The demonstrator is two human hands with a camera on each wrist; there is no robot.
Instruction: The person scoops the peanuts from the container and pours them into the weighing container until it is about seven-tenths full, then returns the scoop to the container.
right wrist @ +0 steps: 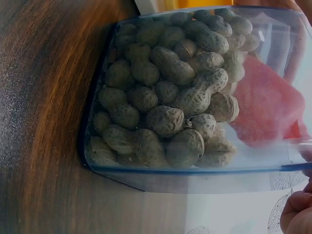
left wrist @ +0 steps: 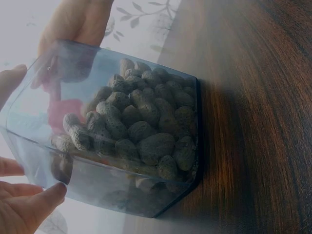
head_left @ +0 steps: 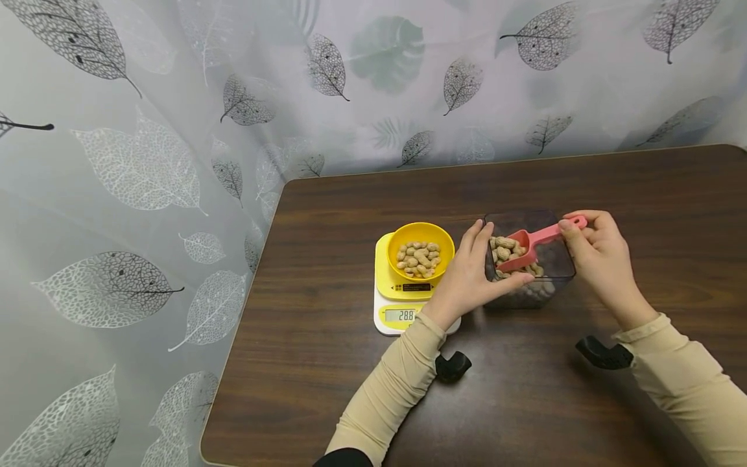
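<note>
A clear, dark-tinted plastic container [head_left: 557,269] of unshelled peanuts [left wrist: 156,114] stands on the table. My left hand [head_left: 471,275] holds it at the left side, fingers at the far corner and thumb along the near rim. With thumb and fingers, my right hand [head_left: 601,256] pinches the handle end of a pink scoop [head_left: 528,246]. The scoop's bowl is inside the container, against the peanuts; in the right wrist view the pink scoop [right wrist: 268,105] shows through the wall. Left of the container, a yellow bowl [head_left: 421,228] with peanuts sits on a yellow-and-white kitchen scale [head_left: 385,285].
The scale's display [head_left: 399,315] reads 28.8, its right part hidden by my left wrist. Dark wood tabletop [head_left: 303,376] surrounds everything. A leaf-patterned curtain [head_left: 385,71] hangs behind and to the left. Black curved pieces [head_left: 454,367] stick out by both wrists.
</note>
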